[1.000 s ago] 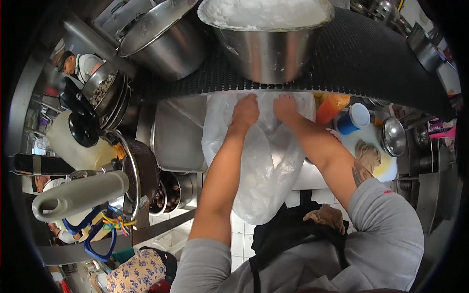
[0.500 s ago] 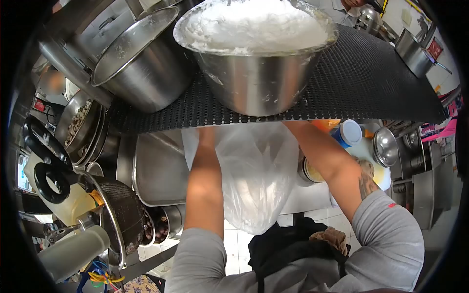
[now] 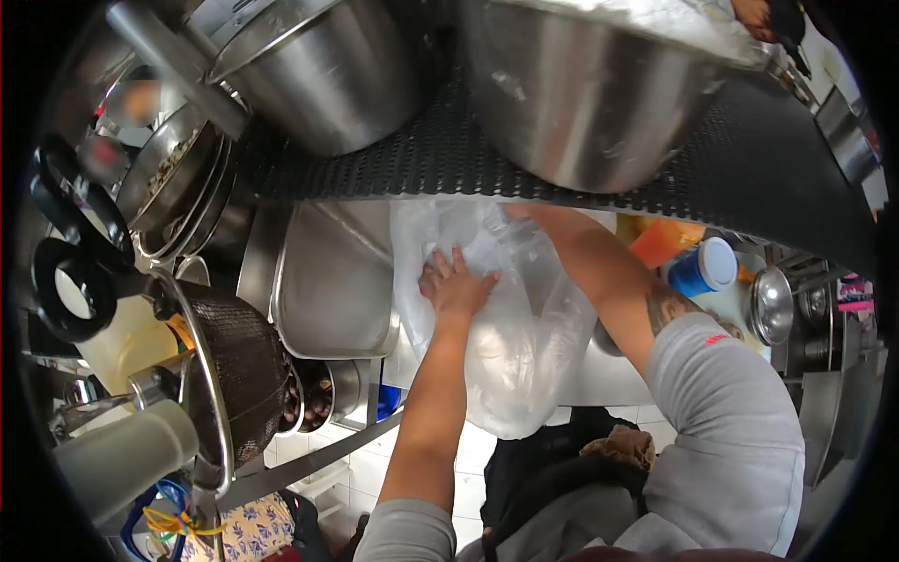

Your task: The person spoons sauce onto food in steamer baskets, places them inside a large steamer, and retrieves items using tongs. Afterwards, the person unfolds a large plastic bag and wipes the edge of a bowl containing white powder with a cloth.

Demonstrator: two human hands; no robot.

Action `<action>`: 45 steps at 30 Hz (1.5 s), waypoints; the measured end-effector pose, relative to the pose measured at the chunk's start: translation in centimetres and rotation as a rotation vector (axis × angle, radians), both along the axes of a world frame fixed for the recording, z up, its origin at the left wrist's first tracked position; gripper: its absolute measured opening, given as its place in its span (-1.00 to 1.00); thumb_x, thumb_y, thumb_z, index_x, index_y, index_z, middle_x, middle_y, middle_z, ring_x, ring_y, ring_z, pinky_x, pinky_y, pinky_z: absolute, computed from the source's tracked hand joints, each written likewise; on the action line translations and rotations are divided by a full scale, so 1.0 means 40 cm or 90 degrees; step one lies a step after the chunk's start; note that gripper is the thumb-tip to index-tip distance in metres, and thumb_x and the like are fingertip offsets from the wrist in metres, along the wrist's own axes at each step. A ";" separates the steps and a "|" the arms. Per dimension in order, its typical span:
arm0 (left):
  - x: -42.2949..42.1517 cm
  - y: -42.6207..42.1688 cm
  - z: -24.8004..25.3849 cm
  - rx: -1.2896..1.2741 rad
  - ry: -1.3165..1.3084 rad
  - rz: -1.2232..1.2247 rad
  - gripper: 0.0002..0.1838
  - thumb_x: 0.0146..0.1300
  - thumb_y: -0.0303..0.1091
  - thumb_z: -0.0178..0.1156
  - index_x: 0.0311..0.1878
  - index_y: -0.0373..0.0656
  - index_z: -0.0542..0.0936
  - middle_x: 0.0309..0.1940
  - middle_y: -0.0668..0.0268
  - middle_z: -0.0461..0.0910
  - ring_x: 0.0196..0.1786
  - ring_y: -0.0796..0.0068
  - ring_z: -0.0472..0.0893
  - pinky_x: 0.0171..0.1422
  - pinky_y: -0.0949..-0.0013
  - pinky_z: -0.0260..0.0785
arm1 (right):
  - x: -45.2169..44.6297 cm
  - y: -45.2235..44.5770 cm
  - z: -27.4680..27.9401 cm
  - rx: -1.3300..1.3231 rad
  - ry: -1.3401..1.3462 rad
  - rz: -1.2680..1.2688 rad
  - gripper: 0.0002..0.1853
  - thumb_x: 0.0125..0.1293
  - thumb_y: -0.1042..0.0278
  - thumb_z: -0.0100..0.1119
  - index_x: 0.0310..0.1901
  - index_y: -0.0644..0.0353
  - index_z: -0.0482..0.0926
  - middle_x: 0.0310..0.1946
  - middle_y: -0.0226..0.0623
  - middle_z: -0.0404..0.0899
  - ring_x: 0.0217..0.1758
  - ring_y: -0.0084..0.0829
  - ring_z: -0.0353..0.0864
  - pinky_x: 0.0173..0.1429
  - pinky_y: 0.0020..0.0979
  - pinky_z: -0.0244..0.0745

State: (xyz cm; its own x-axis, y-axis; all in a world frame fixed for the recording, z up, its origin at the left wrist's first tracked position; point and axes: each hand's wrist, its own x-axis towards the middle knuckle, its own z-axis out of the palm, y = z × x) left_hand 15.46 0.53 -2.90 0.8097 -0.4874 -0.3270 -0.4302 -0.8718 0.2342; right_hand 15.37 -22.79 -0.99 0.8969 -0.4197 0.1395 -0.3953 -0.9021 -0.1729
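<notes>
A clear plastic bag [image 3: 524,347] lies over the metal counter under the shelf, its lower end hanging past the front edge. My left hand [image 3: 456,284] rests on the bag's upper left part, fingers spread and gripping nothing. My right forearm [image 3: 599,272] reaches across the bag's right side and passes under the black shelf. The shelf edge hides my right hand, so its fingers and anything in them do not show. Left of the bag sits a shallow steel tray [image 3: 337,290].
The black perforated shelf [image 3: 375,178] overhangs the counter and carries a steel pot of white powder [image 3: 590,103] and another steel pot [image 3: 328,84]. At left are a mesh strainer [image 3: 234,365] and black-handled scissors [image 3: 75,244]. A blue tub [image 3: 702,265] and steel bowl [image 3: 772,304] stand right.
My left hand has come out from under the shelf and now lies spread on the bag. My right arm still reaches under the shelf. The view has shifted, so the pots appear higher and further right.
</notes>
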 end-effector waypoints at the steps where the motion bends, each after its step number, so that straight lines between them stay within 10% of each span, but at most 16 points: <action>1: 0.017 0.017 -0.012 -0.008 0.003 -0.001 0.04 0.15 0.42 0.07 0.54 -0.05 0.01 0.53 -0.06 -0.17 0.56 -0.18 -0.19 0.50 -0.30 -0.29 | 0.011 -0.004 0.005 0.000 -0.004 0.004 -0.54 0.26 0.28 0.01 0.20 0.18 0.46 0.26 -0.03 0.40 0.36 -0.07 0.32 0.34 0.09 0.23; 13: 0.075 0.037 -0.082 -0.060 -0.056 -0.083 -0.18 0.41 0.28 -0.31 0.52 -0.14 0.00 0.50 -0.17 -0.11 0.54 -0.21 -0.13 0.57 -0.05 -0.24 | 0.060 -0.023 0.023 0.021 -0.014 0.011 -0.51 0.27 0.29 -0.01 0.24 0.18 0.42 0.30 0.01 0.34 0.39 -0.06 0.28 0.34 0.14 0.21; 20: 0.149 -0.034 -0.056 -0.105 0.013 -0.005 -0.40 0.46 -0.02 -0.25 0.41 -0.21 0.24 0.40 -0.19 0.15 0.40 -0.25 0.22 0.46 -0.04 0.10 | 0.068 0.142 0.000 0.244 0.050 -0.147 -0.50 0.27 0.29 -0.02 0.26 0.18 0.40 0.32 0.03 0.31 0.41 -0.05 0.25 0.33 0.17 0.19; 22: 0.256 -0.050 -0.179 -0.002 -0.093 -0.230 -0.45 0.42 -0.13 -0.20 0.39 -0.20 0.29 0.39 -0.13 0.21 0.41 -0.18 0.23 0.44 -0.02 0.13 | 0.003 0.199 -0.017 0.225 0.151 -0.346 -0.56 0.26 0.31 0.00 0.18 0.15 0.51 0.24 -0.01 0.45 0.35 -0.09 0.38 0.30 0.13 0.26; 26: 0.242 -0.060 -0.126 0.088 -0.095 -0.276 -0.48 0.48 -0.15 -0.34 0.37 -0.15 0.34 0.44 0.05 0.18 0.42 -0.15 0.22 0.47 0.02 0.12 | -0.072 0.099 -0.095 0.211 0.237 -0.211 -0.67 0.23 0.34 0.08 0.01 0.08 0.65 0.09 -0.20 0.61 0.17 -0.15 0.56 0.17 0.09 0.35; 30: 0.191 -0.037 -0.083 -0.103 -0.111 -0.146 -0.52 0.31 -0.24 -0.05 0.26 -0.21 0.43 0.30 -0.06 0.36 0.37 -0.06 0.34 0.35 0.01 0.28 | -0.133 0.027 -0.049 0.091 0.391 -0.182 -0.66 0.26 0.30 0.07 0.06 0.03 0.63 0.11 -0.26 0.60 0.18 -0.11 0.55 0.15 0.17 0.32; 38: 0.024 -0.089 0.067 -0.060 -0.146 -0.187 -0.33 0.31 0.08 0.02 0.43 0.03 0.26 0.39 -0.09 0.22 0.48 -0.04 0.17 0.52 -0.06 -0.02 | -0.001 0.039 0.008 0.001 0.211 -0.079 -0.59 0.20 0.25 0.13 0.11 0.03 0.59 0.14 -0.23 0.57 0.20 -0.05 0.53 0.17 0.21 0.33; 45: 0.055 0.022 -0.086 -0.109 -0.184 -0.276 -0.20 0.31 0.35 -0.17 0.51 0.13 0.12 0.54 0.21 -0.03 0.59 0.13 -0.14 0.52 -0.29 -0.30 | 0.083 0.026 -0.017 -0.004 0.055 -0.052 -0.52 0.14 0.21 0.18 0.15 0.02 0.56 0.17 -0.21 0.54 0.21 -0.01 0.51 0.17 0.23 0.33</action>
State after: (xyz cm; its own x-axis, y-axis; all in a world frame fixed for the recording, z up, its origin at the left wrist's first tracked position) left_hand 17.67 1.39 -6.33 0.5681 -0.8229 -0.0080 -0.8092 -0.5604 0.1766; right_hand 18.69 -21.76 -1.65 0.8681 -0.4918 0.0667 -0.4812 -0.8670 -0.1293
